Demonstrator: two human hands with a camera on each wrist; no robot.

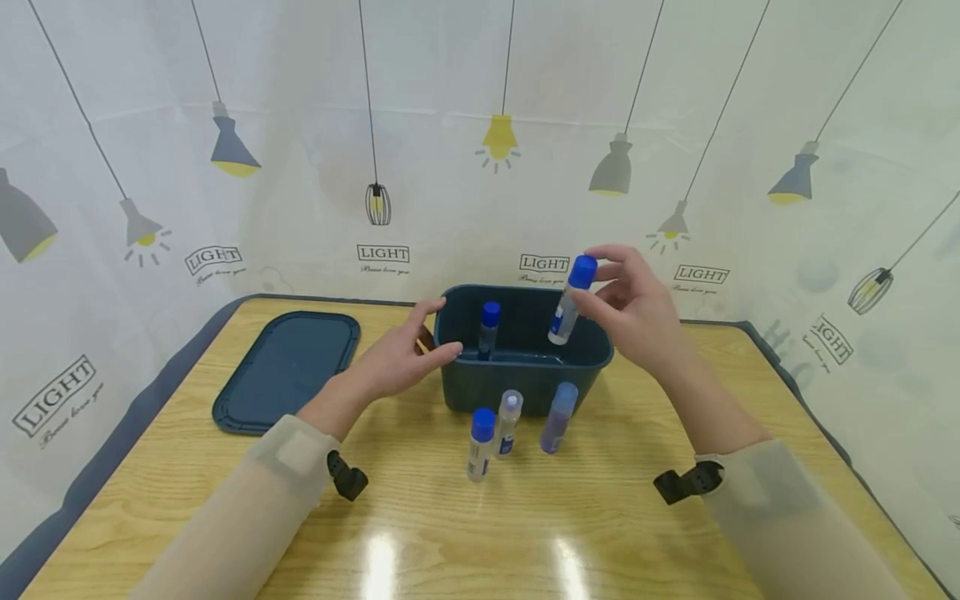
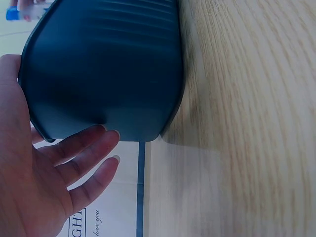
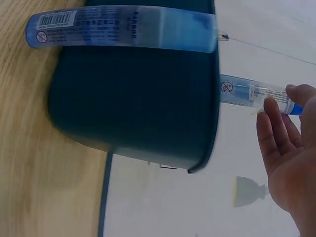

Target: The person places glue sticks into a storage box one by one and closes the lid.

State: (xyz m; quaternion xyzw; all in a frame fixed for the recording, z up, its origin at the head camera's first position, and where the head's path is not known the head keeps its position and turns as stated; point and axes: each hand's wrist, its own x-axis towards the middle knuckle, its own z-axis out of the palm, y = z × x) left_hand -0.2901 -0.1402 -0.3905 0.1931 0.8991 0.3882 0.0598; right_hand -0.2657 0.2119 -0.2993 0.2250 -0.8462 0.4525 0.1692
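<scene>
Right hand (image 1: 637,310) pinches tube (image 1: 567,313) over bin (image 1: 468,387)
Left hand (image 1: 397,357) spread wide at bin's end; I'd lower tube straight, clear of rim (image 1: 547,365)

Bin (image 1: 468,389) placed toward far side of desk (image 1: 637,533), near the middle; wall sheet (image 1: 450,150) hung behind. Lid (image 1: 288,371) laid on desk, left of bin, apart from it. Inner tube (image 1: 489,329) stood inside bin, in its left half. Bin's left end touched by left hand (image 1: 401,354). Held tube (image 1: 573,300) gripped by right hand (image 1: 637,308), tilted over right half of opening; whether its base is below the rim cannot be told. Before the bin, three tubes stood on desk: left tube (image 1: 481,447) nearest the near edge, middle tube (image 1: 507,427) just behind and right of it, right tube (image 1: 559,419) farther right, near bin's front wall.
</scene>
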